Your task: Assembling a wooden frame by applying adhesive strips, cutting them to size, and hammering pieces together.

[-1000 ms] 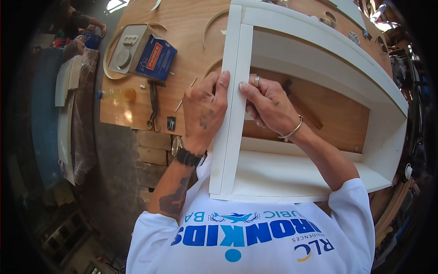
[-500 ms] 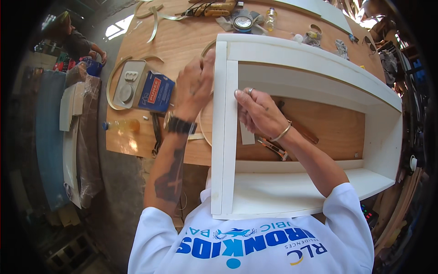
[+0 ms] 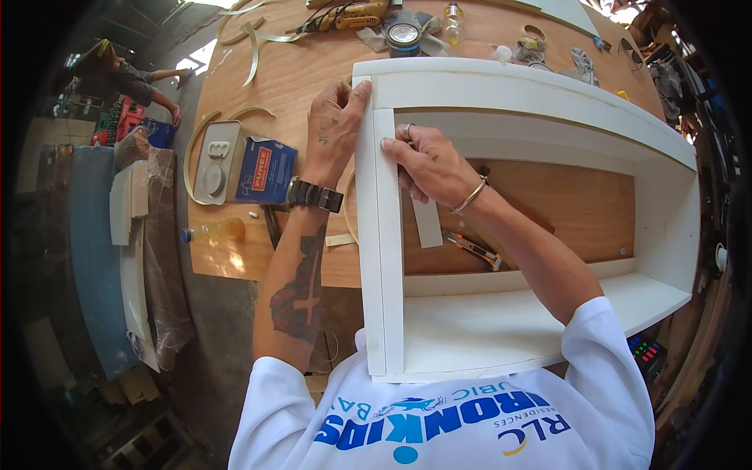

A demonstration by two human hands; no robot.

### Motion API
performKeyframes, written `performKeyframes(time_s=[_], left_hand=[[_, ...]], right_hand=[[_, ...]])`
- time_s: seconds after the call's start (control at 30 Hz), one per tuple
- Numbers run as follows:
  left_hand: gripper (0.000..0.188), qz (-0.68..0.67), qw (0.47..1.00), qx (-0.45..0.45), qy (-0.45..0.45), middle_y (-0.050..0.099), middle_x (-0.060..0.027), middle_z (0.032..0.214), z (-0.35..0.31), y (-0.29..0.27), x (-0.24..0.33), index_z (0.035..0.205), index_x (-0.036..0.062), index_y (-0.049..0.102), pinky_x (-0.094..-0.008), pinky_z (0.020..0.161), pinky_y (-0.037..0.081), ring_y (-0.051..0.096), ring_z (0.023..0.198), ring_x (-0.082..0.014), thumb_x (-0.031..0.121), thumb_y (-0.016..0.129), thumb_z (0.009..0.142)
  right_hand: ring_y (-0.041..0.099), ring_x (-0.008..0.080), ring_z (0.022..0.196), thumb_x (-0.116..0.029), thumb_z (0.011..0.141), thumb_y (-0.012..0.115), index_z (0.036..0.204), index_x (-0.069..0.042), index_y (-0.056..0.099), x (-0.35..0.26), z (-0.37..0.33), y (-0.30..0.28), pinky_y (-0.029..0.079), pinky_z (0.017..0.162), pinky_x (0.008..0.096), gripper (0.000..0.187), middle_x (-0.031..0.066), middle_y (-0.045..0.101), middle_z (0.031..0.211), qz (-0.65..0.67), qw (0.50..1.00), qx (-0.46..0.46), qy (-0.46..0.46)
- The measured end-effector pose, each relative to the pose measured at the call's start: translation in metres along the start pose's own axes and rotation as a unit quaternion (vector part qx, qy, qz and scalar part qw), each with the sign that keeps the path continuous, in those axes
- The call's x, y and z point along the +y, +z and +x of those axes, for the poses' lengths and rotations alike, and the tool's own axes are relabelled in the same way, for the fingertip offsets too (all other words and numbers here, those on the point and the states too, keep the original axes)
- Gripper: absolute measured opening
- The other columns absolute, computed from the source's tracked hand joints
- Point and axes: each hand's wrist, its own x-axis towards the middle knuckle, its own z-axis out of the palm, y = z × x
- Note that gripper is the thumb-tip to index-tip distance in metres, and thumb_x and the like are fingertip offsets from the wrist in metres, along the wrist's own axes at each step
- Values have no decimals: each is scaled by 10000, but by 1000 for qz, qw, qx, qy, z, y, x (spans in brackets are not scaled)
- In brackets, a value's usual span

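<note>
Clear plastic bottle with yellow drink and blue cap point(image 3: 219, 230) on its side on brown wooden table point(image 3: 290, 84). Square grey metal can point(image 3: 221, 160) behind it, blue cardboard box point(image 3: 268, 188) just beside can. Left hand point(image 3: 334, 129): thumb on top left corner of long white frame point(image 3: 372, 235), fingers folded at outer edge; can't see if it squeezes. Frame on table, near end past table's edge, by white shirt point(image 3: 470, 415). Right hand point(image 3: 427, 163): pinching frame's inner edge, thumb on top, fingers curled inside opening. Flat white strip point(image 3: 428, 225), then orange-and-grey cutter point(image 3: 474, 251), inside opening.
</note>
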Motion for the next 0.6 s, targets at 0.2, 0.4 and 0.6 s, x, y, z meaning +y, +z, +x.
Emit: performKeyframes(time_s=[0.2, 0.4, 0.6], left_hand=[[308, 18, 1000, -19, 10, 459, 33, 708, 1, -4, -1, 773, 80, 525, -188, 540, 333, 376, 618, -52, 315, 542, 972], [309, 7, 998, -61, 9, 472, 15, 705, 2, -9, 5, 794, 62, 526, -208, 535, 351, 394, 617, -68, 311, 522, 978], [315, 40, 996, -75, 24, 532, -51, 692, 8, -11, 9, 810, 9, 532, -261, 526, 415, 476, 591, -124, 279, 509, 971]], right_hand=[[418, 108, 410, -208, 937, 509, 814, -44, 517, 1, 1, 0, 350, 365, 244, 205, 41, 518, 580, 9, 1000, -2, 1], [424, 110, 409, -211, 933, 507, 819, -39, 521, 0, 0, 0, 350, 359, 250, 207, 43, 518, 575, 10, 1000, 0, 4], [426, 110, 409, -212, 937, 506, 811, -44, 514, 0, 2, 0, 352, 356, 254, 210, 43, 517, 573, -5, 1000, 0, 3]])
